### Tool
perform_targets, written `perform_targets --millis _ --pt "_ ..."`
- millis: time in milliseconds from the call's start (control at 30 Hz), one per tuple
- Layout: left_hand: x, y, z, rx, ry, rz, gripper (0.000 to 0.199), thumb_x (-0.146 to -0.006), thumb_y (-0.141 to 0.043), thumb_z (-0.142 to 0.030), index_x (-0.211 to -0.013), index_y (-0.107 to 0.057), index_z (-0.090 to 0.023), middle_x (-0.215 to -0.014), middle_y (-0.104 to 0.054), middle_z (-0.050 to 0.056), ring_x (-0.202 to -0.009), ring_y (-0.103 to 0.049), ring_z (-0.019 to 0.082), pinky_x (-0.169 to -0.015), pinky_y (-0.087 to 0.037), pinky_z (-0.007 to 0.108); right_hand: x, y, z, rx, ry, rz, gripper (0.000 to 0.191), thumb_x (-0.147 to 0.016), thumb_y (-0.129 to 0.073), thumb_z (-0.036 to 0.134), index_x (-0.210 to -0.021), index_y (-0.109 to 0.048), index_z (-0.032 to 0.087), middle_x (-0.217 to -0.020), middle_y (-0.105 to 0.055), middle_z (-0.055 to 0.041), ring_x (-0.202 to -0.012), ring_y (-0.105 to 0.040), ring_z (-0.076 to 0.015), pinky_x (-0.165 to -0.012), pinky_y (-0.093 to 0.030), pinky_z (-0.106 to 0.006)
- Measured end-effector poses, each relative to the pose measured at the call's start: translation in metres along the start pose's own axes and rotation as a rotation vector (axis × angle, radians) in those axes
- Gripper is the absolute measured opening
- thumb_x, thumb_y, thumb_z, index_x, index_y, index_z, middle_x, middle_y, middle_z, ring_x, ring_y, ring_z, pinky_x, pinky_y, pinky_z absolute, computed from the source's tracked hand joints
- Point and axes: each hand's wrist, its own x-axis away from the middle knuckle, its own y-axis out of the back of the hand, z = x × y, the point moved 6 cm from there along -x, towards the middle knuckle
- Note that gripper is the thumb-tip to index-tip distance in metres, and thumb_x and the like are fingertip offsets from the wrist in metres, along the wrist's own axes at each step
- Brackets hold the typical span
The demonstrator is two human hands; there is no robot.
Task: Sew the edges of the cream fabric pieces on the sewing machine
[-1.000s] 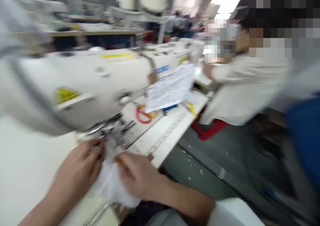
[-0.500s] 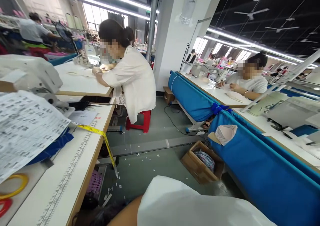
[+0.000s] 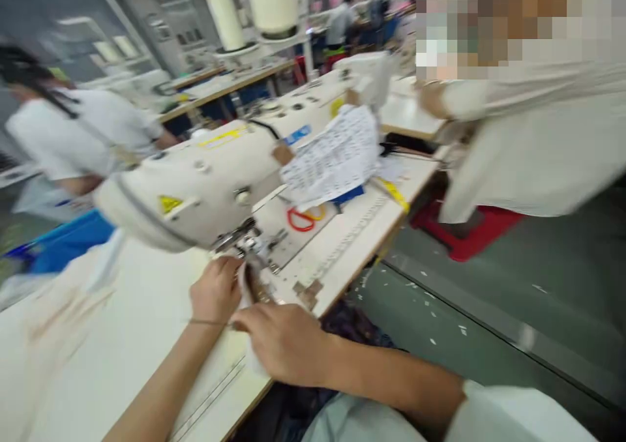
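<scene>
A white sewing machine (image 3: 215,175) stands over the table, its needle and presser foot area (image 3: 252,243) just beyond my hands. My left hand (image 3: 215,292) is closed on the far-left edge of a small white fabric piece (image 3: 247,282), close to the presser foot. Nearer to me, my right hand (image 3: 288,341) pinches the same piece with thumb and fingers. The piece stands curved between the two hands, and its lower part is partly hidden by my right hand. Motion blur softens the fingertips.
Red-handled scissors (image 3: 300,220), a printed paper sheet (image 3: 337,158) and a yellow measuring tape (image 3: 394,194) lie right of the machine. Pale fabric (image 3: 73,305) spreads at left. A co-worker in a light shirt (image 3: 552,135) sits at right on a red stool (image 3: 464,233).
My view has swung left from the aisle to the sewing machine. Both my hands have come into view, holding the white fabric piece.
</scene>
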Motion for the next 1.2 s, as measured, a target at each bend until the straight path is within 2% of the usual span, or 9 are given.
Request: perform_targets --millis 67,167,267,433,700,1200 --pt "0.007 0.011 0.007 0.032 0.077 -0.057 0.018 -0.092 -0.050 -0.030 -0.091 -0.066 -0.022 -0.094 -0.069 0.008 -0.088 -0.062 0.024 -0.063 -0.048 0.032 0.003 -0.005 -0.002 -0.093 -0.026 -0.017 0.029 -0.093 -0.044 0.010 -0.119 -0.055 0.012 -0.104 -0.070 -0.0089 -0.096 -0.068 -0.0199 -0.077 -0.054 -0.029" --pt "0.002 0.005 0.010 0.219 0.127 -0.075 0.022 -0.094 -0.051 -0.036 -0.083 -0.063 -0.021 -0.088 -0.066 0.006 -0.084 -0.060 0.021 -0.071 -0.049 0.032 0.009 -0.001 -0.008 -0.108 -0.083 -0.080 0.029 -0.092 -0.043 0.007 -0.117 -0.057 0.013 -0.100 -0.072 -0.0095 -0.092 -0.070 -0.0206 -0.077 -0.054 -0.030" --pt "-0.002 -0.001 0.014 0.305 0.146 -0.056 0.024 -0.093 -0.052 -0.038 -0.080 -0.063 -0.021 -0.085 -0.065 0.004 -0.082 -0.060 0.019 -0.074 -0.050 0.033 0.011 0.007 -0.021 -0.038 -0.220 -0.119 0.027 -0.096 -0.042 0.011 -0.118 -0.058 0.014 -0.099 -0.074 -0.0093 -0.085 -0.073 -0.0198 -0.070 -0.053 -0.028" --pt "-0.001 0.000 0.020 0.401 0.188 -0.035 0.024 -0.093 -0.055 -0.039 -0.079 -0.064 -0.021 -0.086 -0.066 0.004 -0.083 -0.062 0.018 -0.073 -0.051 0.032 0.005 0.008 -0.051 0.164 -0.421 -0.054 0.033 -0.100 -0.043 0.023 -0.127 -0.057 0.011 -0.096 -0.077 -0.0090 -0.075 -0.074 -0.0235 -0.056 -0.047 -0.031" --pt "-0.002 -0.002 0.023 0.494 0.260 -0.016 0.023 -0.092 -0.057 -0.040 -0.080 -0.065 -0.022 -0.087 -0.066 0.005 -0.085 -0.061 0.020 -0.075 -0.051 0.035 -0.011 0.002 -0.060 0.202 -0.377 0.008 0.033 -0.100 -0.039 0.021 -0.120 -0.066 0.018 -0.100 -0.076 -0.0087 -0.075 -0.072 -0.0202 -0.052 -0.040 -0.028" --pt "-0.003 -0.003 0.021 0.473 0.227 -0.017 0.026 -0.094 -0.056 -0.043 -0.082 -0.064 -0.022 -0.087 -0.066 0.004 -0.086 -0.061 0.020 -0.077 -0.050 0.035 -0.014 -0.001 -0.064 0.201 -0.371 -0.038 0.034 -0.100 -0.040 0.023 -0.118 -0.068 0.016 -0.096 -0.077 -0.0061 -0.065 -0.068 -0.0180 -0.051 -0.034 -0.029"
